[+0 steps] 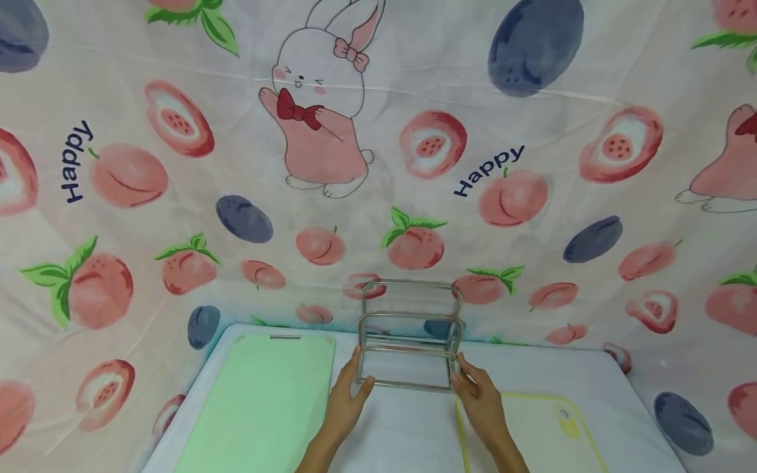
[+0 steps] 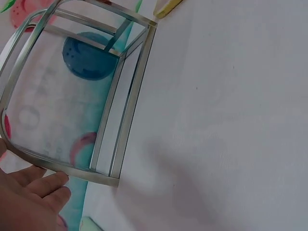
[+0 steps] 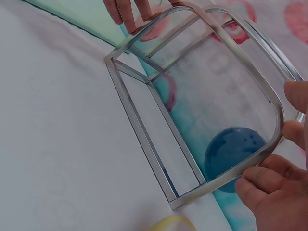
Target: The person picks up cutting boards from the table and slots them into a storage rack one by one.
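Observation:
A silver metal rack (image 1: 408, 384) with rounded, upright looped bars is held up between both hands near the back of the white table. My left hand (image 1: 343, 404) grips its left side; in the left wrist view the fingers of that hand (image 2: 29, 202) touch the curved side bar. On the opposite side, my right hand (image 1: 481, 401) holds the rack, thumb and fingers around the rounded bars in the right wrist view. The rack's base is a narrow rectangle of flat bars (image 3: 139, 132), tilted in both wrist views.
A light green cutting board (image 1: 272, 387) lies flat on the left of the table (image 1: 408, 433). Partly behind the right forearm lies a pale cutting board with a yellow rim (image 1: 532, 427). A fruit-and-rabbit printed cloth (image 1: 408, 85) hangs behind the table and along its sides.

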Action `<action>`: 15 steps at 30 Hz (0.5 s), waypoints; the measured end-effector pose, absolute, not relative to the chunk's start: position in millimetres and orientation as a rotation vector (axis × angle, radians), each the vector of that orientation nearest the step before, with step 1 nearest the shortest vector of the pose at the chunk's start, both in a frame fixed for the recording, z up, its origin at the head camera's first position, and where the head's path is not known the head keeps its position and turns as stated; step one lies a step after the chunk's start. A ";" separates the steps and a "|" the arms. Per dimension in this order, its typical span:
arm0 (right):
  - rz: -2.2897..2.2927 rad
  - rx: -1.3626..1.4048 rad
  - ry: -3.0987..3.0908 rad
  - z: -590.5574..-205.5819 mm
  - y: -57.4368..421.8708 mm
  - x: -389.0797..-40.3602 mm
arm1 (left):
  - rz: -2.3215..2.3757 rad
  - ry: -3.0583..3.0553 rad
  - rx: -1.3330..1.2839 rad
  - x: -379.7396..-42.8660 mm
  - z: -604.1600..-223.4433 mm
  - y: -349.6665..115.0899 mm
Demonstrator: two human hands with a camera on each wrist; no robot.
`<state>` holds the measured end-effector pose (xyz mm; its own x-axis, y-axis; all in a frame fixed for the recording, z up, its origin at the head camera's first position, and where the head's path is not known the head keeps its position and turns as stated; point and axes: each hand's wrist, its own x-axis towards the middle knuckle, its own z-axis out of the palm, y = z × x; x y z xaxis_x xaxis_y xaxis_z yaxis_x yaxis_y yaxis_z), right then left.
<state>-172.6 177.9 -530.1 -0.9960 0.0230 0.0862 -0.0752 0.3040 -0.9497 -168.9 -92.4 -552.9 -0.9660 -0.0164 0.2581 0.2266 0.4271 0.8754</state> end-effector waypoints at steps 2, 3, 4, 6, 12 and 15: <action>1.816 0.042 -2.481 -530.5 174.6 -171.7 | -1.559 -2.454 -0.160 -167.4 -554.1 -96.3; 1.823 0.035 -2.485 -531.0 173.2 -171.3 | -1.563 -2.454 -0.147 -166.2 -554.5 -98.0; 1.828 0.040 -2.485 -531.3 171.8 -170.9 | -1.561 -2.455 -0.140 -165.4 -555.3 -99.7; 1.847 0.051 -2.473 -531.9 169.5 -170.2 | -1.566 -2.450 -0.140 -164.7 -556.3 -102.4; 1.870 0.117 -2.423 -532.6 165.2 -169.0 | -1.578 -2.445 -0.154 -164.3 -556.3 -105.7; 1.907 0.139 -2.400 -532.1 163.2 -168.3 | -1.574 -2.455 -0.139 -162.6 -555.0 -106.0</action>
